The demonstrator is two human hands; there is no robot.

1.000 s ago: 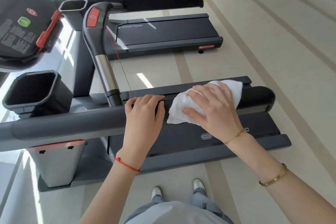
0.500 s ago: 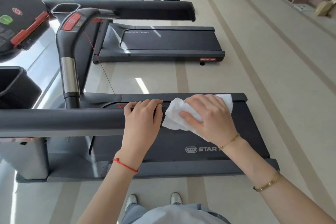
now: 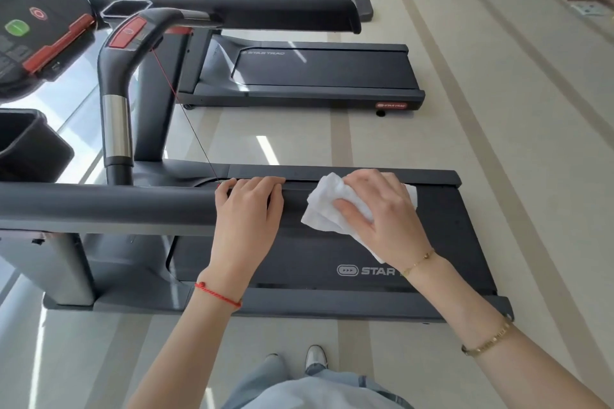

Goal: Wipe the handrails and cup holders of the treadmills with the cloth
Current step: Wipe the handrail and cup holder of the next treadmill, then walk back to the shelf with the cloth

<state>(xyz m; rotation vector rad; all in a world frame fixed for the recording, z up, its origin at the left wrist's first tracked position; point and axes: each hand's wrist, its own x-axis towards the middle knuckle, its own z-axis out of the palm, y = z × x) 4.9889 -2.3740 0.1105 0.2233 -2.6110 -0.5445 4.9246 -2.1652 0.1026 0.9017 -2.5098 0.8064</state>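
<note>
The near treadmill's black handrail runs across the view from the left. My left hand rests on it with the fingers curled over the top. Just to the right, my right hand grips a crumpled white cloth wrapped over the rail's end, which is hidden beneath the cloth and hand. A dark cup holder sits at the left edge, above the rail. The second treadmill's handrail and its cup holder lie further off.
A curved grip bar with a red button and a thin red cord rises behind the rail. The console fills the top left. Below my hands is the treadmill belt; a second treadmill stands beyond, on tiled floor.
My right hand has slid the cloth rightward along the rail onto its end, which no longer shows. My left hand has kept its place on the rail. The view has shifted.
</note>
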